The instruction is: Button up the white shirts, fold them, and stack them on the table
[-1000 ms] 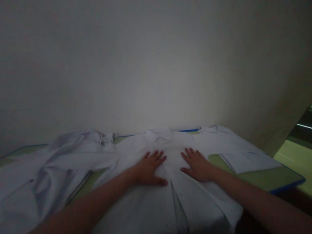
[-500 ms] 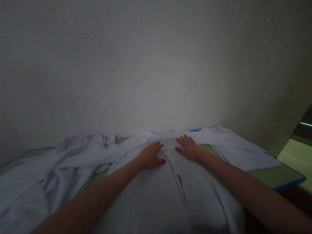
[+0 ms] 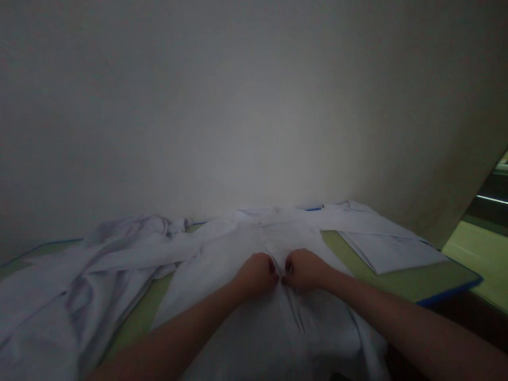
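Note:
A white long-sleeved shirt [image 3: 222, 264] lies spread out in front of me, its collar toward the wall and its sleeves stretched to both sides. My left hand [image 3: 260, 274] is closed in a pinch at the shirt's front opening. Facing it across the opening, my right hand [image 3: 305, 271] pinches the other edge of the front. The fingertips of both hands almost meet. Below them the placket runs down toward me with small folds. Any button between the fingers is too small and dark to make out.
Crumpled white cloth [image 3: 79, 296] is heaped at the left. A folded white garment [image 3: 392, 251] lies at the right, partly under the shirt's sleeve. The green table [image 3: 432, 280] has a blue edge and stands against a plain wall [image 3: 254, 106]. A pale green surface [image 3: 476, 259] shows beyond it.
Both hands were flat and spread on the upper shirt. They have come nearer to me and together, and now pinch the front edges. The gap in the placket has narrowed.

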`<state>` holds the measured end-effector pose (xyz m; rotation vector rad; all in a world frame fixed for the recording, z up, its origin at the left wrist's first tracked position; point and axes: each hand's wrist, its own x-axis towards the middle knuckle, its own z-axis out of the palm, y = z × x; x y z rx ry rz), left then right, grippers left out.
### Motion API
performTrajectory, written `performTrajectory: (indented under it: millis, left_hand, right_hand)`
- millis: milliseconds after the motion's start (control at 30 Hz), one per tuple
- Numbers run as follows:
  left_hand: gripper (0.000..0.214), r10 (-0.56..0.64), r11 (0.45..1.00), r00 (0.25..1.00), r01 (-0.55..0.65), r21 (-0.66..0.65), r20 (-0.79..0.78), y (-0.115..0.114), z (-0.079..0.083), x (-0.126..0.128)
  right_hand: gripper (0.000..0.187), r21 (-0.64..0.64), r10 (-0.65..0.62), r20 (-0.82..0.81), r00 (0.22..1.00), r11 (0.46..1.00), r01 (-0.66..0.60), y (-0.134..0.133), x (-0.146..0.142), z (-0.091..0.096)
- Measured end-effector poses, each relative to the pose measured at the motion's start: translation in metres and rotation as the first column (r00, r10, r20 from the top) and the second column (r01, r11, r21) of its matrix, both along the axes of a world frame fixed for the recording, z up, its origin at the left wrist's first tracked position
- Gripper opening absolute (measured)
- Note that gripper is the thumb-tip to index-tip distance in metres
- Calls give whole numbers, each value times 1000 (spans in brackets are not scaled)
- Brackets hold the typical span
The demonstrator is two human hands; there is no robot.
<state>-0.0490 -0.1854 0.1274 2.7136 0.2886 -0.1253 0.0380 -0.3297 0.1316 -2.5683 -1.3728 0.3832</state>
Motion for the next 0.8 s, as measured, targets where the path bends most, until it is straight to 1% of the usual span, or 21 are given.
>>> performTrajectory:
  millis: [100, 200, 233, 267, 367, 467, 567, 633, 700, 800]
  left_hand:
    - [16, 4, 1000, 999, -5, -30, -33, 2, 2, 3]
    - [17, 28, 998, 999, -30, -48, -46, 2, 3, 2]
    - [18, 33, 998, 998, -36, -59, -46, 2, 4, 1]
    - [17, 37, 997, 998, -40, -70, -44, 2, 3, 0]
    - [16, 43, 995, 999, -45, -93, -23, 2, 3, -4]
    - [16, 43, 992, 999, -45, -118, -18, 4, 2, -6]
    - [17, 19, 978, 997, -32, -204, -70, 7, 0, -7]
    - [18, 31, 955, 992, -65, -289, -120, 9, -4, -8]
    - [17, 54, 921, 988, -106, -376, -147, 11, -9, -9]
    - [15, 56, 847, 989, -121, -518, -140, 13, -14, -10]
  right_hand:
    - [22, 25, -14, -152, 988, 1000, 18, 0, 8, -3]
    - [22, 42, -101, -352, 931, 992, 123, -5, 12, -4]
    - [22, 47, -118, -385, 915, 988, 147, -7, 13, -4]
    - [22, 56, -126, -385, 914, 986, 159, -8, 13, -3]
    - [22, 114, -142, -271, 952, 977, 178, -9, 12, 5]
    - [20, 186, -162, -174, 971, 963, 194, -3, 3, 12]
    - [20, 231, -126, -67, 990, 963, 138, 4, -14, 7]
    - [21, 257, -97, -7, 995, 962, 95, 5, -27, -2]
    - [22, 279, -88, 18, 996, 957, 79, 4, -36, -12]
    - [25, 299, -92, 9, 996, 951, 85, -1, -41, -21]
